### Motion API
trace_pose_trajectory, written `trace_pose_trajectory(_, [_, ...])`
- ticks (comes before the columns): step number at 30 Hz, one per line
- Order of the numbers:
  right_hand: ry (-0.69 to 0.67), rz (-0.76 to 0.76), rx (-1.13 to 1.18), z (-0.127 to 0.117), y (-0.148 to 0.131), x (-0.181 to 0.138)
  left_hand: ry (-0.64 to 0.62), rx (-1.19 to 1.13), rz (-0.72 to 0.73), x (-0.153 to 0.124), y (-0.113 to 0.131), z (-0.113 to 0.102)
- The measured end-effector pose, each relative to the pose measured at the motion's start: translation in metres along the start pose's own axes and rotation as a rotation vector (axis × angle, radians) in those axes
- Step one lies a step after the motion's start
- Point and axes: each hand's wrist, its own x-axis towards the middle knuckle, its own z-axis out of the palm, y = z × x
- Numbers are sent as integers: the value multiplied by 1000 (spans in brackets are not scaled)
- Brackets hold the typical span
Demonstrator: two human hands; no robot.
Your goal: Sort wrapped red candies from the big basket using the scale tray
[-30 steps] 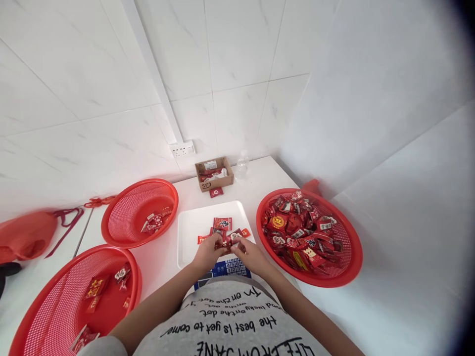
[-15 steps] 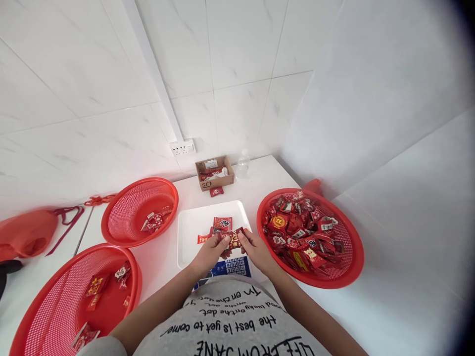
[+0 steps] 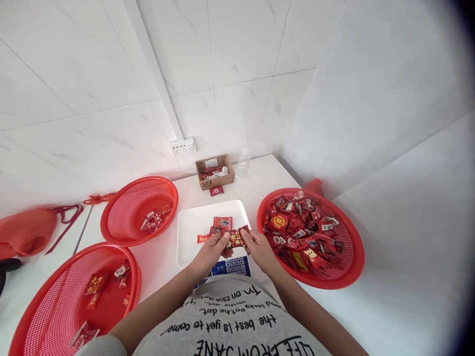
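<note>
The left hand [image 3: 208, 254] and the right hand [image 3: 260, 249] each pinched one end of a red packet [image 3: 237, 239] between thumb and fingers. The packet was held over the front of a white tray [image 3: 190, 213], where other packets [image 3: 222, 222] lay just beyond it. A keypad [image 3: 233, 266] showed below; a red basket [image 3: 358, 259], heaped with wrapped pieces, stood near the right hand.

We'd call this a packing corner, shop or workroom we cannot tell: marbled tiles [image 3: 92, 59] at upper left, a keypad scale [image 3: 200, 211] at lower centre, a basket [image 3: 356, 258] of wrapped snacks [image 3: 295, 225] at right.
</note>
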Motion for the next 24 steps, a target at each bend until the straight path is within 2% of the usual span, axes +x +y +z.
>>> trace_pose_trajectory(8, [-198,21,44,-1,-9,-4,-157,43,108,-5,10,0])
trace_pose_trajectory(14, [-185,16,54,-2,-25,-9,-182,82,107,-8,11,1])
trace_pose_trajectory(20, [-221,-13,186,0,-32,-13,-218,-14,112,-10,14,4])
trace_pose_trajectory(24, [-228,-2,244,4,-30,-14,-195,-98,106,-9,14,4])
